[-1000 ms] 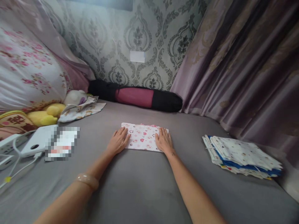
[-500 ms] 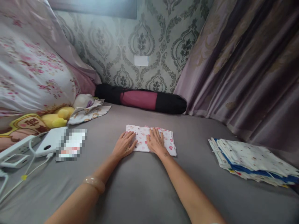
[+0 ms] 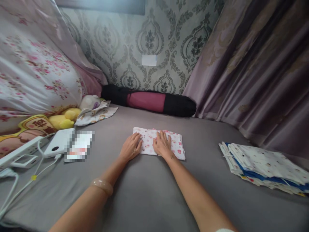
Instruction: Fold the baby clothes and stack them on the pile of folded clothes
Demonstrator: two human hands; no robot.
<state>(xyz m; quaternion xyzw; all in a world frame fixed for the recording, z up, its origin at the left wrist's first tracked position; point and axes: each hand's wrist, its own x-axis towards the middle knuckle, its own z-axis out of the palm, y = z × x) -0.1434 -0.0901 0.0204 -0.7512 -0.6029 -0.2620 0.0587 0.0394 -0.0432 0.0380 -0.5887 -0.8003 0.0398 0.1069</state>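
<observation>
A folded white cloth (image 3: 149, 149) with pink and red prints lies flat on the grey bed sheet (image 3: 145, 193). My left hand (image 3: 131, 146) rests at the cloth's left edge, its fingers stretched forward and the thumb on the fabric. On the middle of the cloth my right hand (image 3: 163, 143) lies palm down with fingers spread. Neither hand grips anything. The fabric beneath both palms is hidden.
On the right sits a stack of folded cloths (image 3: 267, 164). A long black and maroon bag (image 3: 146, 101) lies along the wall. At left are a power strip (image 3: 21, 153), a white device (image 3: 59, 141), cables, plush toys (image 3: 62, 120) and another cloth (image 3: 96, 116).
The whole view has shifted slightly to the right and up. My left fingers have drawn a little toward the cloth's left edge; my right hand stays on the cloth.
</observation>
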